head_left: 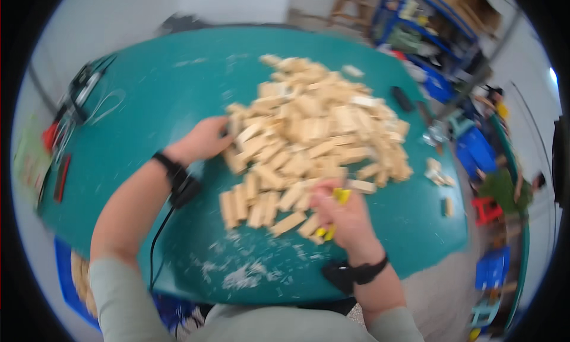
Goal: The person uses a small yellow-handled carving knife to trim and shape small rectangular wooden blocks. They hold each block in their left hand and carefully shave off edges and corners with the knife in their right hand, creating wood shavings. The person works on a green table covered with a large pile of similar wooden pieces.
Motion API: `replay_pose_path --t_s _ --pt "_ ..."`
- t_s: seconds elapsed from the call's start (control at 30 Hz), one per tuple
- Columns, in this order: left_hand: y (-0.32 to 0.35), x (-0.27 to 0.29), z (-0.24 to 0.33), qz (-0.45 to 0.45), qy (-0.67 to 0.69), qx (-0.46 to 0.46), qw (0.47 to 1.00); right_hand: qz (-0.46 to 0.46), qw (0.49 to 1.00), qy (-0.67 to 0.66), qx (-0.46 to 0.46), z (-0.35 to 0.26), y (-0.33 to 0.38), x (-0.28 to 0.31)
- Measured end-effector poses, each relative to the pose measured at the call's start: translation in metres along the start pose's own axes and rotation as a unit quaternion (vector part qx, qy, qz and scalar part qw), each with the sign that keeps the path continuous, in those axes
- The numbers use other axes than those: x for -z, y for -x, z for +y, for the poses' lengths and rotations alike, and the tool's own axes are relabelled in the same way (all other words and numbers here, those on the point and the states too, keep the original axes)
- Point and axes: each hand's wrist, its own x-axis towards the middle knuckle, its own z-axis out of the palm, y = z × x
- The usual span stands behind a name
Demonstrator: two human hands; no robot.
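Observation:
A large heap of pale wooden blocks [309, 125] covers the middle of the green table [160, 99]. At the heap's left edge is my left hand [203, 140], its fingers curled against the blocks; what they grip is hidden and blurred. My right hand [347, 217] is closed around a slim bright yellow tool [341, 195] at the heap's near right edge. Yellow shows above and below the fingers, but motion blur hides the tool's kind. Several blocks [252, 208] stand in a loose row between my hands.
White shavings [243, 275] lie near the front edge. A dark object [402, 99] and small wood pieces [438, 173] are on the right; cables [107, 107] and a red-and-black bar [62, 177] on the left. A black cable [155, 247] hangs from my left wrist strap. A person [509, 188] is farther right.

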Motion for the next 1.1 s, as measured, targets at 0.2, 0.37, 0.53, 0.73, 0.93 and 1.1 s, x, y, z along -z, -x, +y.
replay_pose_path --t_s 0.2,0.37,0.53,0.73,0.93,1.1 --pt "0.019 -0.028 0.025 0.038 0.139 0.024 0.989 -0.041 0.993 0.073 0.086 0.0 -0.002 0.004" --pt "0.059 -0.006 0.027 0.138 0.02 -0.015 0.99 -0.025 0.998 0.043 0.047 -0.014 0.001 -0.003" --pt "0.107 0.014 0.089 0.023 0.007 -0.009 1.0 0.052 0.998 -0.039 0.01 0.004 0.01 0.003" --pt "0.163 0.009 0.092 0.02 -0.02 0.05 0.998 -0.042 0.995 -0.015 0.085 -0.005 0.025 -0.032" --pt "0.155 -0.016 0.086 -0.035 -0.08 -0.09 0.992 -0.103 0.99 0.058 0.075 -0.018 0.04 -0.043" --pt "0.144 -0.019 0.075 -0.013 -0.078 -0.104 0.991 -0.078 0.992 0.028 0.093 -0.011 0.024 -0.053"
